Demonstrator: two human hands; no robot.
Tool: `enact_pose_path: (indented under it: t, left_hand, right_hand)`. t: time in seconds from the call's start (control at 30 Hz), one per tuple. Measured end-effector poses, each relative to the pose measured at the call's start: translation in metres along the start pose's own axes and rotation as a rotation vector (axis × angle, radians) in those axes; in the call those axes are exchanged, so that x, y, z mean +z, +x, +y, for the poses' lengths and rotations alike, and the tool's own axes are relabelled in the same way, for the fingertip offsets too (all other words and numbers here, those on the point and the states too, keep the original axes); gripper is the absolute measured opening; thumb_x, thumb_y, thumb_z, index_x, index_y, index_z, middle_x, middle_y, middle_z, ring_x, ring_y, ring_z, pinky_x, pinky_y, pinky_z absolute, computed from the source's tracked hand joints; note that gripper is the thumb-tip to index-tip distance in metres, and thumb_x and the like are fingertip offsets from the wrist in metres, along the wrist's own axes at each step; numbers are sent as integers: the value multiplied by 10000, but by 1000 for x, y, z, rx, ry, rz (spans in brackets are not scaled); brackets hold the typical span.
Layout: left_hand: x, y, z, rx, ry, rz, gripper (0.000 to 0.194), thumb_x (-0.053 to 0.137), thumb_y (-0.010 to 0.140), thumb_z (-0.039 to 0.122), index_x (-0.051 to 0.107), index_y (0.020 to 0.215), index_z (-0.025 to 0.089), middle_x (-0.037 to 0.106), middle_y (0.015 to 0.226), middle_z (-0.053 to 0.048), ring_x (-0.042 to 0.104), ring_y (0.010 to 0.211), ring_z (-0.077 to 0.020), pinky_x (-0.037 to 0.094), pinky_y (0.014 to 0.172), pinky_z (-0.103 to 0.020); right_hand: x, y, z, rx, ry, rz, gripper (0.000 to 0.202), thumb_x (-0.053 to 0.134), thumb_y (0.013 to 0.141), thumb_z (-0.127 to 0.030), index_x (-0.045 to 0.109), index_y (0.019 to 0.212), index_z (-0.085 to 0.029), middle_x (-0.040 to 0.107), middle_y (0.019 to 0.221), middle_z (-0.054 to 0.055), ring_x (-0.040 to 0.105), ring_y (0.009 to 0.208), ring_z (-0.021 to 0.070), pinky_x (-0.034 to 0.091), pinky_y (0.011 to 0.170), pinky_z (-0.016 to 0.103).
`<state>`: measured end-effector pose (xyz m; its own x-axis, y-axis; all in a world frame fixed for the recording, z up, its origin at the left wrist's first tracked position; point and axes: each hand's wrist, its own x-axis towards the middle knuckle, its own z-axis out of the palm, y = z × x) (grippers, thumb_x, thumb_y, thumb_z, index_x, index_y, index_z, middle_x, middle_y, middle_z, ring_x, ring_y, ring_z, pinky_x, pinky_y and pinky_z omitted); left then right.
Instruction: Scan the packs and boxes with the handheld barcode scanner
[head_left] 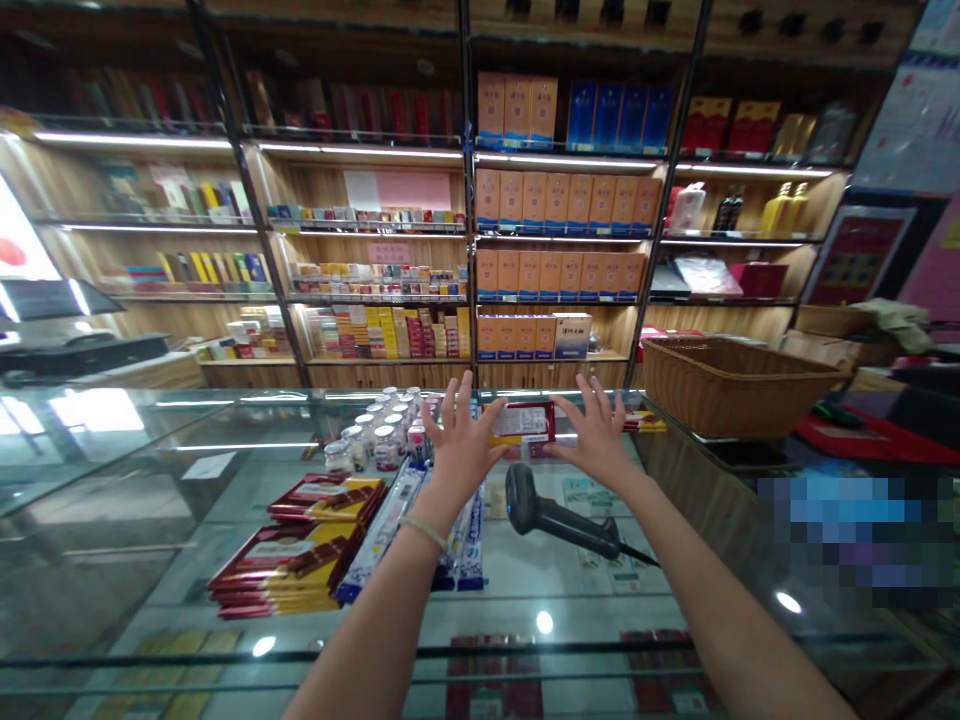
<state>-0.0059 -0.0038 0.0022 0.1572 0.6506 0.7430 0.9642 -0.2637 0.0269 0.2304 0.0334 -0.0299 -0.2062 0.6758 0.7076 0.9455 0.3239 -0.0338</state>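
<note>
Our left hand [459, 450], a pale bracelet [425, 533] at its wrist, is spread wide with the fingers fanned out. Our right hand [600, 445] is spread just as wide. Between them, close to the far edge of the glass-topped counter [517, 592], we have a flat red-and-yellow packet with a whitish label [521, 420]; our fingers come up to its two ends, though we cannot tell whether they touch it.

Just nearer to us than the packet lies a dark grey handheld scanner [566, 522], its head towards our left hand and its cable running under our right forearm. Beside our left forearm are long blue-and-white wrappers [386, 525], and next to them, towards the counter's left edge, two stacks of red-and-yellow chocolate packets [289, 565]. Small clear jars with white lids [386, 447] crowd near the far edge, left of our left hand. A brown woven basket [750, 395] sits by the far right corner. Beyond the far edge, wooden shelving [427, 375] carries rows of tan-and-blue boxes [570, 200].
</note>
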Motion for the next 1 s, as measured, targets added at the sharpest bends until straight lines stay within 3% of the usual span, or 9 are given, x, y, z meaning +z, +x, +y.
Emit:
enact_pose_path:
  t: [0.23, 0.53, 0.77, 0.87, 1.0]
  left_hand:
    - [1, 1, 3, 13, -9, -14, 716, 903, 682, 448, 649, 1348, 380, 254, 1710, -131, 218, 1566, -422, 39, 1216, -719]
    - [3, 1, 1, 25, 9, -18, 720, 895, 693, 457, 640, 1362, 384, 219, 1718, -143, 200, 1576, -402, 16, 1224, -697]
    - [5, 2, 1, 16, 24, -22, 897, 844, 742, 517, 461, 1538, 361, 191, 1720, -174, 173, 1577, -434, 25, 1211, -722]
    - [3, 2, 5, 25, -29, -19, 774, 797, 780, 555, 533, 1485, 375, 219, 1718, -151, 172, 1578, -426, 23, 1210, -726]
    - [-3, 2, 16, 6, -129, -11, 398, 709, 871, 520, 725, 1248, 396, 305, 1698, -86, 214, 1569, -398, 68, 1209, -727]
  right_hand:
    - [-13, -4, 4, -62, 48, 80, 651, 765, 815, -517, 567, 1406, -325, 200, 1710, 125, 192, 1555, 379, 142, 1194, 687]
    - [-31, -9, -2, -137, 76, 157, 682, 791, 779, -546, 581, 1378, -296, 217, 1698, 136, 192, 1552, 375, 101, 1222, 659]
    - [-33, -10, -4, -87, 135, 202, 658, 781, 787, -513, 572, 1364, -277, 139, 1717, 134, 172, 1559, 382, 151, 1210, 668]
    - [-34, -10, -6, -63, 126, 227, 654, 787, 776, -506, 575, 1346, -267, 89, 1728, 124, 175, 1557, 386, 150, 1213, 669]
    - [-33, -10, -11, -82, 100, 240, 665, 803, 758, -495, 576, 1338, -262, 47, 1734, 125, 179, 1554, 393, 124, 1219, 668]
